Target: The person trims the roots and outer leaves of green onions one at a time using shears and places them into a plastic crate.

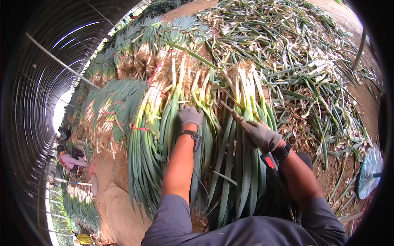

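Observation:
My left hand (191, 116), in a grey glove, closes round the green part of long green onions (175, 92) just below their pale stems. To its left lies a thick bunch of green onions (152, 102) bound with red ties. My right hand (262, 136), also gloved, is closed, with a thin, stick-like tool (230, 110) pointing from it up and left; its exact kind is unclear. Under that tool lies another sheaf of green onions (247, 88), roots away from me and leaves hanging toward my lap.
Loose leaves and trimmings (283, 45) form a big heap at the right. More tied bunches (119, 102) stand in rows at the left. A person (73, 159) crouches at far left near a pole (74, 181). A blue plastic-covered object (369, 172) is at right.

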Available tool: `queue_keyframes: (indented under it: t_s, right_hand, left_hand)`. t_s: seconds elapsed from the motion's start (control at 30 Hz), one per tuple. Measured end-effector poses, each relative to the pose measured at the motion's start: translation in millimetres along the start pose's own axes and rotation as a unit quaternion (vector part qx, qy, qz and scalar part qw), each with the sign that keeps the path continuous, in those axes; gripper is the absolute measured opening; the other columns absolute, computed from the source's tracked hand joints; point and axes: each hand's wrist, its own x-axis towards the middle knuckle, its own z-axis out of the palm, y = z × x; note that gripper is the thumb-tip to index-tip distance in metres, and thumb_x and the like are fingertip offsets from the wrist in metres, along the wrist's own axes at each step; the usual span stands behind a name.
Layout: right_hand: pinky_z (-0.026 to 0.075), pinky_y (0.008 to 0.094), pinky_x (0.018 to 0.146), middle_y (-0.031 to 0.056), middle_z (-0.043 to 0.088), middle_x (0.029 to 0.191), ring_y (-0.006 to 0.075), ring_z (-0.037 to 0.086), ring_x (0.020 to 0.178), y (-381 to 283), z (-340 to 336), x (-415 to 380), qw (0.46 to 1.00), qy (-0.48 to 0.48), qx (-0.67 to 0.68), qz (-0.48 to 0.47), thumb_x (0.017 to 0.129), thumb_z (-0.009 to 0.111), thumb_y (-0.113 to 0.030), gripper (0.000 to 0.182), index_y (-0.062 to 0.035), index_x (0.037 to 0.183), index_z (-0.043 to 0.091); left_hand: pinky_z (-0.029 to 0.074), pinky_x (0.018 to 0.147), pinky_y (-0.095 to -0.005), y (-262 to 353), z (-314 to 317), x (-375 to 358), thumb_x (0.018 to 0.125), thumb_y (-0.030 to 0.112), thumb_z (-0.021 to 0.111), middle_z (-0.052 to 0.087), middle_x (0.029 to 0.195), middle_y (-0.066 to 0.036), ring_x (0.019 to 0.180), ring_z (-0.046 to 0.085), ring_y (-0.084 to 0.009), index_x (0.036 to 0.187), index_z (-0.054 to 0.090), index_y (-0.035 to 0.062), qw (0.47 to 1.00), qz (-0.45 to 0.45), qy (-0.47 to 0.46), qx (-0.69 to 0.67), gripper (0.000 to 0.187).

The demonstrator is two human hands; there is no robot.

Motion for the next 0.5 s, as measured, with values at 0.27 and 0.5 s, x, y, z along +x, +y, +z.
queue_keyframes:
  t_s: [0.27,0.5]
  right_hand:
    - [0.035,0.031,0.044,0.0028,0.051,0.062,0.0138,0.049,0.049,-11.7,-3.5,-0.9,1.0,-0.014,0.01,0.017,0.106,0.044,-0.055,0.055,-0.0029,0.098,0.059]
    - [0.046,0.033,0.057,0.0061,0.059,0.073,0.0159,0.057,0.06,-2.4,17.2,9.1,0.992,-0.05,-0.115,-0.012,0.104,0.042,-0.062,0.067,0.0019,0.103,0.062]
  left_hand:
    - [0.052,0.097,-0.0443,17.0,-22.3,15.2,0.085,0.057,0.065,0.065,0.129,-0.02,0.117,0.067,-0.0334,0.127,0.068,0.0086,0.994,-0.017,-0.102,-0.04,0.064]
    - [0.053,0.095,-0.0434,14.4,-8.0,9.5,0.084,0.052,0.075,0.071,0.122,-0.02,0.113,0.068,-0.0348,0.123,0.068,0.0067,0.983,-0.013,-0.119,-0.142,0.06]
